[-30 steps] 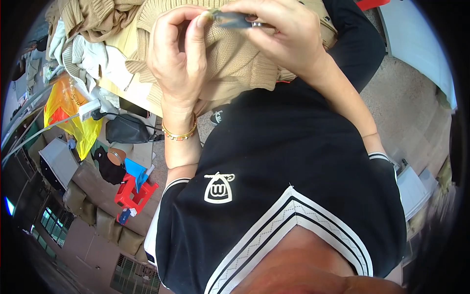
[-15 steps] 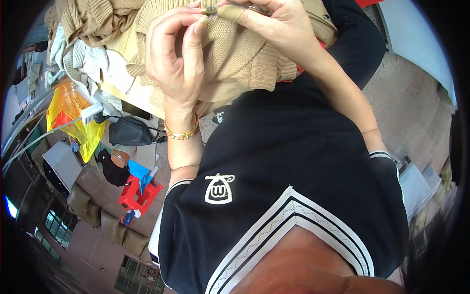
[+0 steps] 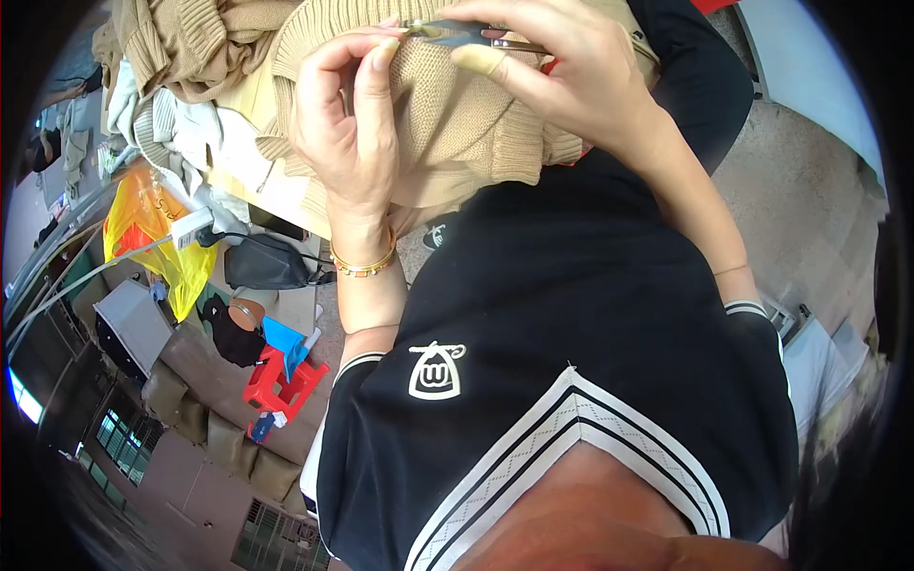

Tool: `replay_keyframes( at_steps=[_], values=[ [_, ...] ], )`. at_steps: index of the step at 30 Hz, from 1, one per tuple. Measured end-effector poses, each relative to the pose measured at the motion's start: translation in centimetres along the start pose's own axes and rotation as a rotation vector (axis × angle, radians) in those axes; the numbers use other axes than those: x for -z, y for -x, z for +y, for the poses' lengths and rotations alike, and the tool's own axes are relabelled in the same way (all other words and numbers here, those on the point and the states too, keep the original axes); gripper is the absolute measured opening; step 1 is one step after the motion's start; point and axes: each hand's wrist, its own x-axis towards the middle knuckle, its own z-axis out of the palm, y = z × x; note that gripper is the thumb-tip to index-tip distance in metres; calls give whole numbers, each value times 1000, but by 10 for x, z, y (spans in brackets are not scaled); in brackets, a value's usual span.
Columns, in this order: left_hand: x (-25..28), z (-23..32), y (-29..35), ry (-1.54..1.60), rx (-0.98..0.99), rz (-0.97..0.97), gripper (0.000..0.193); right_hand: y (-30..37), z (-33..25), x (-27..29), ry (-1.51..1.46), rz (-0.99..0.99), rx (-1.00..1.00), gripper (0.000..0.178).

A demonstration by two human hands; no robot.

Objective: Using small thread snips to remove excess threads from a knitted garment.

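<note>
At the top of the view, my left hand (image 3: 354, 119) pinches something small between thumb and fingertips; I cannot make it out. A gold-coloured bracelet circles that wrist. Just to the right, my right hand (image 3: 590, 81) holds slim metal thread snips (image 3: 462, 36), their tips pointing left and close to the left fingertips. Yellowish tape wraps the right thumb, which sits a little away from the snips. Beneath both hands a tan knitted sweater (image 3: 447, 114) is spread over my lap, with ribbed bands along its edges.
More tan knitwear (image 3: 205, 43) and white knitted pieces (image 3: 167, 128) are heaped at the upper left. A yellow plastic bag (image 3: 181, 271), a black bag (image 3: 262, 262) and a red stool (image 3: 286, 385) with a blue item on it stand to my left.
My right hand has shifted slightly right and its thumb has come away from the left fingertips, showing more of the snips. My left hand keeps its pinch.
</note>
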Motion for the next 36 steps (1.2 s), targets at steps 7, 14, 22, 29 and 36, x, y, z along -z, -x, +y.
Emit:
replay_keyframes(
  at_steps=[7,14,22,29,36],
  values=[
    [-2,1,0,11,8,4,9,-5,-8,-2,336,-8,126,25],
    [-6,-1,0,34,-3,51,7,-5,-13,-3,413,-7,87,25],
    [-10,-3,2,-254,-116,112,11,-5,-14,-4,482,11,140,24],
    [-11,-3,2,-243,-120,101,13,-5,-13,-4,511,13,148,20],
    [12,12,0,-95,-117,111,5,-11,-21,1,345,-6,102,20]
  ],
)
